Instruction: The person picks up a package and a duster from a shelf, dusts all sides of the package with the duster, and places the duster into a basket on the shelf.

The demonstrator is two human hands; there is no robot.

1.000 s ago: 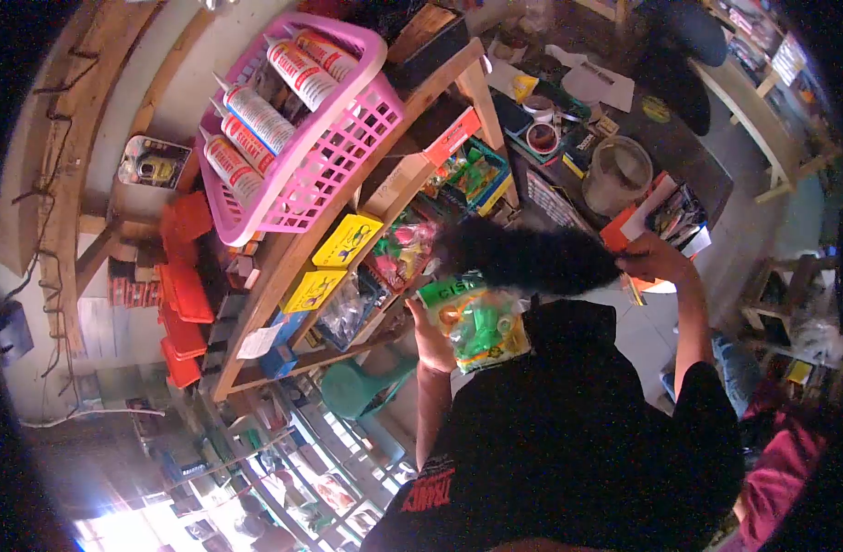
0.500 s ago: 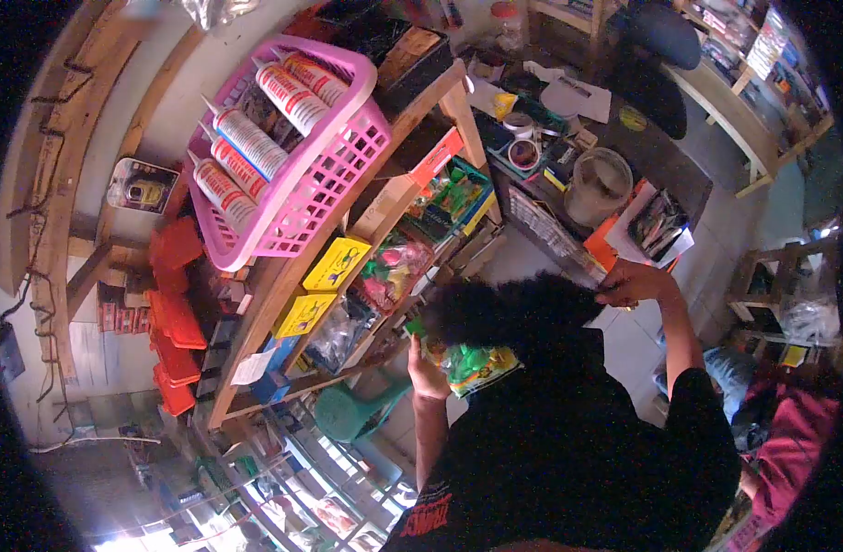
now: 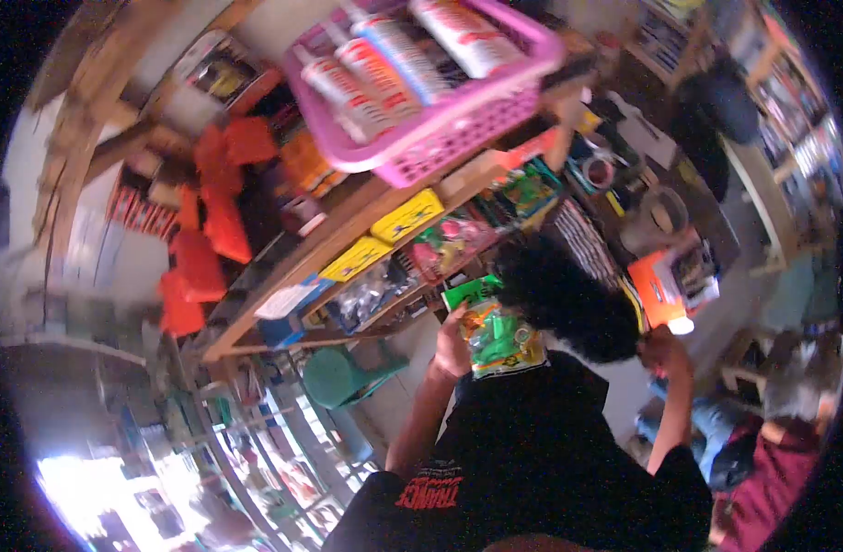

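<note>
Neither my left hand nor my right hand can be made out. A person in a black T-shirt with dark hair is close before me, seemingly back towards me. That person's left hand grips a clear packet with a green top, a yellow lower edge and green pieces inside. The person's other hand is closed beside the hair; what it holds, if anything, is unclear. A blurred brown shape shows at the bottom edge.
Left of the person runs a wooden shelf with yellow boxes and a pink basket of sealant tubes. A green stool stands below. At right are a bucket and a person in a magenta top.
My view has turned, so the basket and shelf sit further right and higher. The packet shows more fully beside the person's hair. The person's other hand appears lower.
</note>
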